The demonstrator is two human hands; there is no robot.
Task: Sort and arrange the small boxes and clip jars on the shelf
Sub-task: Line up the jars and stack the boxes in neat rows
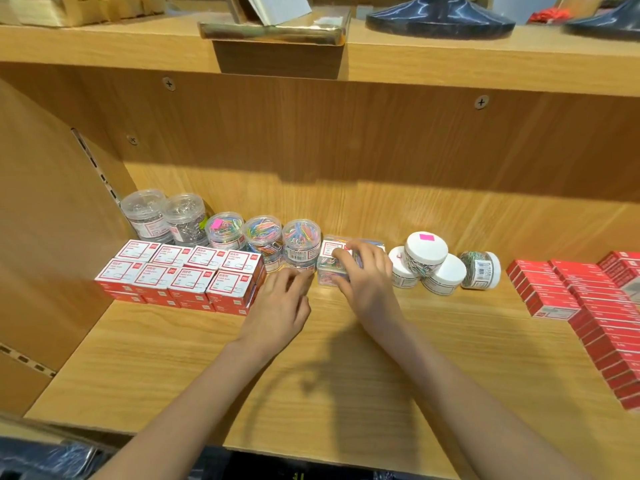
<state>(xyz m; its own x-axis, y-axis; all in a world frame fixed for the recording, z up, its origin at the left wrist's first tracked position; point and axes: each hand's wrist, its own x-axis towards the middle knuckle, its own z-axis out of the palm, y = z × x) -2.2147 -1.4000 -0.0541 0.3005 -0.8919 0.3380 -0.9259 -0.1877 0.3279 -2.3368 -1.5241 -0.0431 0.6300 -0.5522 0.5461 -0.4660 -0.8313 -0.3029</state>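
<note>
My right hand [363,275] grips a clear square box of coloured clips [329,261] at mid-shelf, fingers curled over its top. My left hand [282,299] rests on the shelf board just left of it, fingers spread and relaxed, near the clear jar of coloured clips [300,245]. Two more coloured-clip jars [261,239] and two jars of silver clips [162,216] line up to the left. A block of red-and-white small boxes [180,275] sits in front of them.
White-lidded jars [426,263] are piled to the right, one lying on its side [481,270]. Rows of red boxes [595,313] fill the right end. The wooden shelf [311,393] has bare board in front. An upper shelf [450,64] overhangs.
</note>
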